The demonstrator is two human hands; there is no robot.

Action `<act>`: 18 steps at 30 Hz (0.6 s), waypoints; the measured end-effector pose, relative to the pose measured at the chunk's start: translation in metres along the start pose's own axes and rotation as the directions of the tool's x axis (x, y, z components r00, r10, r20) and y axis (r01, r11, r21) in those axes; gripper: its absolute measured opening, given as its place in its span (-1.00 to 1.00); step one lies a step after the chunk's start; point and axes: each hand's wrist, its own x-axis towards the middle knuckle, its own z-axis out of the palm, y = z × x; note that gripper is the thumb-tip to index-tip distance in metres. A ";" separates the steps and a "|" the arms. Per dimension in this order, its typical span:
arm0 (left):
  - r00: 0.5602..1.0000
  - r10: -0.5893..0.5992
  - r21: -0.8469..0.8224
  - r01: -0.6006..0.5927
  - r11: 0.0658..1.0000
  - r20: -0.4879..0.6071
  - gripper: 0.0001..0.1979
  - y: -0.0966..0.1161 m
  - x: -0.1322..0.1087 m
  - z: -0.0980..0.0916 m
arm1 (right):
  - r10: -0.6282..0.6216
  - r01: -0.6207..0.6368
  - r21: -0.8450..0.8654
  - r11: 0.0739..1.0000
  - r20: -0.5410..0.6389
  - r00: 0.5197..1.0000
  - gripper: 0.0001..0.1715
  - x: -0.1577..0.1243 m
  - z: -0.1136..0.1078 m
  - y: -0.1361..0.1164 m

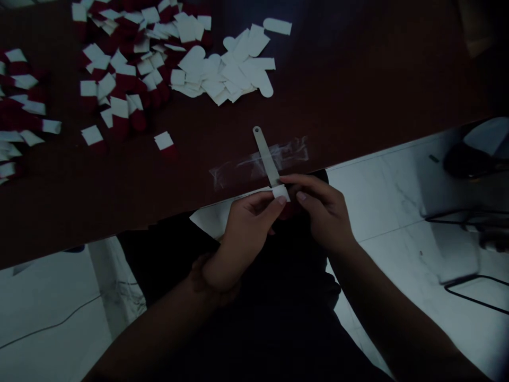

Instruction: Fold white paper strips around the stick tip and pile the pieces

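Observation:
My left hand (248, 225) is closed, with thumb and fingers pinching a small red-and-white stocking-shaped piece (281, 193) at the table's front edge. The piece's white band shows above the thumb; its dark red part is mostly in shadow. A flat metal ruler-like strip (265, 155) with a hole at its far end points away from me. Its near end meets the white band; whether it goes inside cannot be made out. My right hand (326, 209) is beside the piece, index fingertip by the strip's near end, thumb apart from it. Its other fingers are hidden.
Crumpled clear plastic film or tape (292, 152) lies under the strip on the dark table (369, 95). Behind are a pile of white round-ended pieces (226, 71) and a heap of red-and-white pieces (119, 109). Another heap (26, 109) is at far left. Dark metal legs (473, 284) stand right.

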 end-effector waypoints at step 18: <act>0.990 -0.137 -0.233 0.130 0.964 -0.017 -0.87 0.009 0.001 0.008 | -0.027 0.031 -0.031 0.999 0.120 0.992 -0.67 0.016 -0.010 -0.002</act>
